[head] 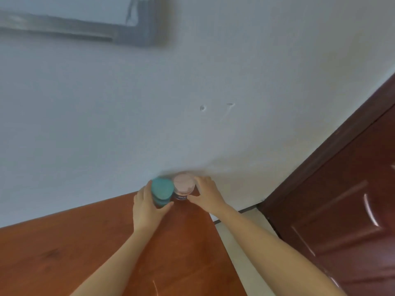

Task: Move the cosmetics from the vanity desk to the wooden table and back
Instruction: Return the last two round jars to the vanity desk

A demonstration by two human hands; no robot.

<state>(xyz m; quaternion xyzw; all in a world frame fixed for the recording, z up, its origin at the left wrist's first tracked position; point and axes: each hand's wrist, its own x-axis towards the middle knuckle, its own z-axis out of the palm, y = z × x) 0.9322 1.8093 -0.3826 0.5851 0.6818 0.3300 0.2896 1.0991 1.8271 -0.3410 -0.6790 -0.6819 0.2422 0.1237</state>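
A teal cosmetic jar [162, 190] and a jar with a pale pink lid [183, 184] stand side by side at the far corner of the wooden table [74, 248], close to the wall. My left hand [147, 207] is wrapped around the teal jar from the left. My right hand [206, 194] grips the pink-lidded jar from the right, fingers curled around its side. Both jars appear to touch the tabletop; their lower parts are partly hidden by my fingers. The view is blurred.
A pale wall [192, 92] rises directly behind the jars. A dark red-brown door [342, 210] stands at the right. A strip of light floor [241, 242] runs between the table's right edge and the door. A grey frame [132, 33] hangs at upper left.
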